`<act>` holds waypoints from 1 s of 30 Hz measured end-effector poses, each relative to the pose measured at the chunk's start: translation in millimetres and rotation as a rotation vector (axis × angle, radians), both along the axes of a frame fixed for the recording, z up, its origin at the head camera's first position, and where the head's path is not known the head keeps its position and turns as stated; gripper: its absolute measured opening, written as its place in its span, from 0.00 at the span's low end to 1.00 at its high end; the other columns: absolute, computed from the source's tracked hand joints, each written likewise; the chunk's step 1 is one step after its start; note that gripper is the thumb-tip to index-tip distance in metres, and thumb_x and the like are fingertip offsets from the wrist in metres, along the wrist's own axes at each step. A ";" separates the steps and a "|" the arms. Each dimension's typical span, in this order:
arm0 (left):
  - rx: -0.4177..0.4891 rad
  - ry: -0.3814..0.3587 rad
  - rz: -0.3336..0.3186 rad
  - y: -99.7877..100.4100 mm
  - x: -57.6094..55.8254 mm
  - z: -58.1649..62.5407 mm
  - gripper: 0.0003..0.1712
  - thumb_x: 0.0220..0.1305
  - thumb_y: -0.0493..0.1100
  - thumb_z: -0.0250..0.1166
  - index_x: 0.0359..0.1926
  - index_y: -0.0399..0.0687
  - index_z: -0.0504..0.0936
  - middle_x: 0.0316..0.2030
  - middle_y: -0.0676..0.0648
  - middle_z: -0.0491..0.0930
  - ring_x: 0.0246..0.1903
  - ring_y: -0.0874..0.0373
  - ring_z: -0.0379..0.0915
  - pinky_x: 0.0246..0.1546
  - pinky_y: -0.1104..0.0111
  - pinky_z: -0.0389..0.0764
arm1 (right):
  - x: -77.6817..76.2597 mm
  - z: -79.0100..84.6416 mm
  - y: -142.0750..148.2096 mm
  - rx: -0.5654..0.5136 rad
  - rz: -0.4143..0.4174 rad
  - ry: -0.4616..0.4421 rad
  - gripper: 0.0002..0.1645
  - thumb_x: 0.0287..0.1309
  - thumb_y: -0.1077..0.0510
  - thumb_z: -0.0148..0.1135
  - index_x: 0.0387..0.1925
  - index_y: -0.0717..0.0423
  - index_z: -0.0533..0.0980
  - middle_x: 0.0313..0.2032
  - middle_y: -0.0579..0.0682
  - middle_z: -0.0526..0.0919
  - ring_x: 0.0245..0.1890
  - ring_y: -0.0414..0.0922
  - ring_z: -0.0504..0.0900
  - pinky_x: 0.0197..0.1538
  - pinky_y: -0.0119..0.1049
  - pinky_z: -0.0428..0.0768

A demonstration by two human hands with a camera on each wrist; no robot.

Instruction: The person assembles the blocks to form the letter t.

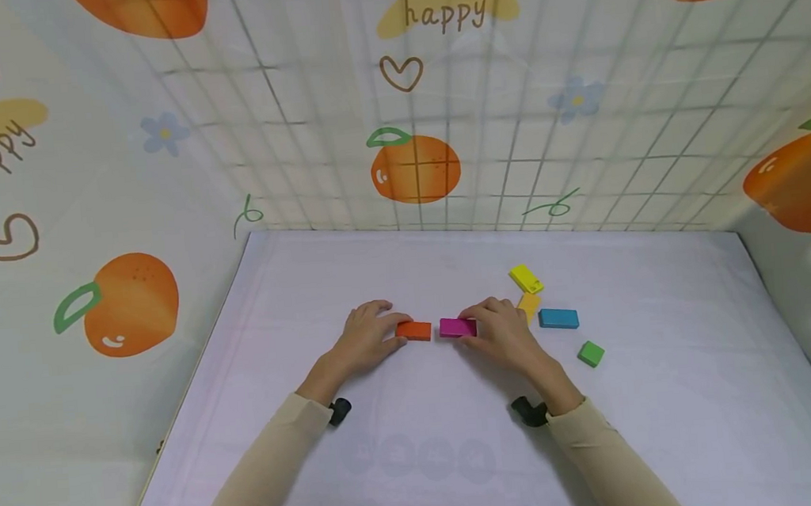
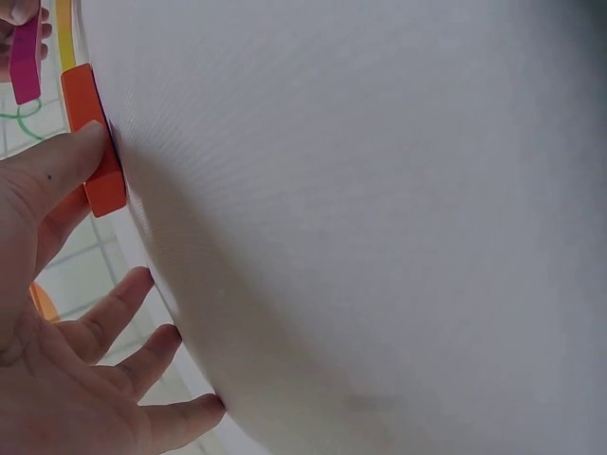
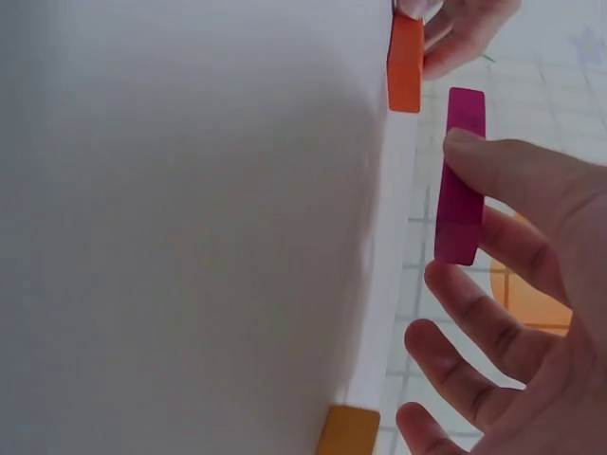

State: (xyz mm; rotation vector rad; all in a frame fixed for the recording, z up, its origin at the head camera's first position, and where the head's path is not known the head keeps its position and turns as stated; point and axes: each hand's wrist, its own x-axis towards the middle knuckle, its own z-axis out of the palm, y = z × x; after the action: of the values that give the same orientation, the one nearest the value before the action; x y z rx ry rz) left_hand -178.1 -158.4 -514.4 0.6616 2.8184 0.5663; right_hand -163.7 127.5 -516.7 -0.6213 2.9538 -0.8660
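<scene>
My left hand [image 1: 365,338] pinches an orange rectangular block [image 1: 415,332] between thumb and forefinger; the block lies on the white tabletop. In the left wrist view the other fingertips of that hand touch the surface. My right hand [image 1: 503,331] pinches a magenta block [image 1: 457,327] of similar shape. The right wrist view shows the magenta block [image 3: 461,180] raised off the table, thumb on one face. A small gap separates the two blocks, end facing end. An amber block [image 1: 529,305] lies just behind the right hand, partly hidden by it.
Right of the right hand lie a blue block [image 1: 558,319] and a small green block [image 1: 591,353]. Farther back, a yellow block [image 1: 525,278] lies close to the amber one. A printed curtain [image 1: 343,186] stands along the table's back edge. Both wrists wear black cameras.
</scene>
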 end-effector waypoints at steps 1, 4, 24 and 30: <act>-0.001 0.000 0.001 -0.2 0.1 0.1 0.23 0.69 0.52 0.65 0.64 0.61 0.79 0.69 0.42 0.65 0.70 0.43 0.53 0.69 0.42 0.52 | 0.1 -0.5 -1.6 -0.005 0.002 0.002 0.21 0.54 0.51 0.76 0.51 0.47 0.83 0.48 0.50 0.80 0.49 0.51 0.72 0.46 0.50 0.67; -0.002 -0.001 0.001 -0.1 -0.1 0.1 0.23 0.69 0.52 0.65 0.63 0.61 0.79 0.69 0.42 0.65 0.70 0.43 0.53 0.69 0.42 0.52 | 0.1 -2.4 -5.7 -0.018 0.005 -0.008 0.20 0.55 0.52 0.76 0.50 0.48 0.83 0.47 0.51 0.79 0.48 0.51 0.72 0.46 0.50 0.67; -0.009 0.002 0.004 0.0 -1.8 -2.7 0.23 0.69 0.52 0.65 0.63 0.62 0.79 0.68 0.43 0.65 0.69 0.44 0.53 0.68 0.44 0.55 | -5.9 -7.7 -18.0 0.063 -0.006 -0.102 0.21 0.57 0.48 0.74 0.51 0.46 0.82 0.47 0.51 0.78 0.47 0.50 0.70 0.47 0.49 0.69; -0.007 0.009 0.004 -0.2 -1.5 -3.5 0.23 0.68 0.52 0.66 0.63 0.61 0.79 0.68 0.42 0.66 0.69 0.43 0.54 0.67 0.44 0.55 | -5.4 -7.1 -20.6 0.079 -0.007 -0.082 0.21 0.55 0.48 0.75 0.50 0.46 0.83 0.47 0.51 0.78 0.47 0.51 0.70 0.46 0.48 0.70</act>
State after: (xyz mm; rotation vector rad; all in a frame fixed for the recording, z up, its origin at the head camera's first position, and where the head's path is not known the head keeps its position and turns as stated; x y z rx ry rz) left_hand -179.5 -158.6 -517.9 0.6591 2.8293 0.5555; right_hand -169.0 106.9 -523.9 -0.5587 2.9019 -0.7520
